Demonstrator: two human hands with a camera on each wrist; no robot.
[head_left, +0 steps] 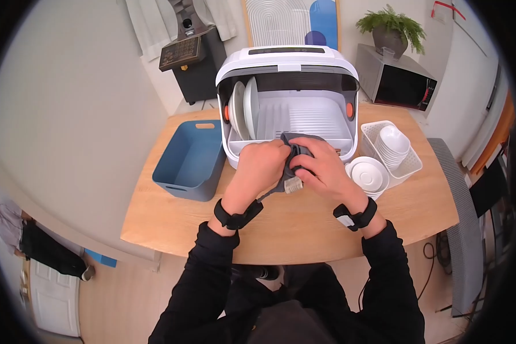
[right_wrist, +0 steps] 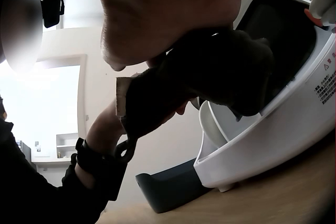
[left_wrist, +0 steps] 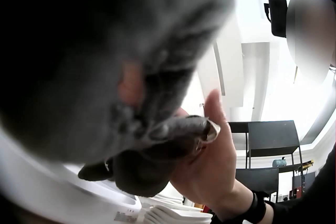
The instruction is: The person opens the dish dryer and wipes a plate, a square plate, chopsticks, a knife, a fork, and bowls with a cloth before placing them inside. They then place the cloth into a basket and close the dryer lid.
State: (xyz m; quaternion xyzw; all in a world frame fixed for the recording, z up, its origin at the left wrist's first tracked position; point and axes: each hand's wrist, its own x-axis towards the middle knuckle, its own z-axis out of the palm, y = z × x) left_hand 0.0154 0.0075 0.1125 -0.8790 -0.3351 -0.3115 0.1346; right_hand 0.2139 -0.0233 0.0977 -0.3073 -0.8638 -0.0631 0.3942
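A dark grey cloth (head_left: 298, 150) with a pale label and a hanging loop is bunched between both hands, in front of the white dish cabinet (head_left: 232, 150). My left hand (head_left: 261, 163) grips it from the left with curled fingers. From the right, my right hand (head_left: 322, 166) pinches the bundle between thumb and fingers. The cloth (left_wrist: 163, 45) fills much of the left wrist view, blurred, with the right hand (left_wrist: 210, 166) behind it. In the right wrist view the cloth (right_wrist: 210, 71) hangs dark beneath the right hand (right_wrist: 173, 14). I cannot tell whether something is wrapped inside.
Two plates (head_left: 250, 109) stand upright on the cabinet's left side, under its raised lid. Left of it is a blue bin (head_left: 183, 186). At the right stand a white basket (head_left: 410, 166) with stacked bowls (head_left: 394, 143) and a pile of saucers (head_left: 367, 175). A microwave (head_left: 395, 77) sits behind.
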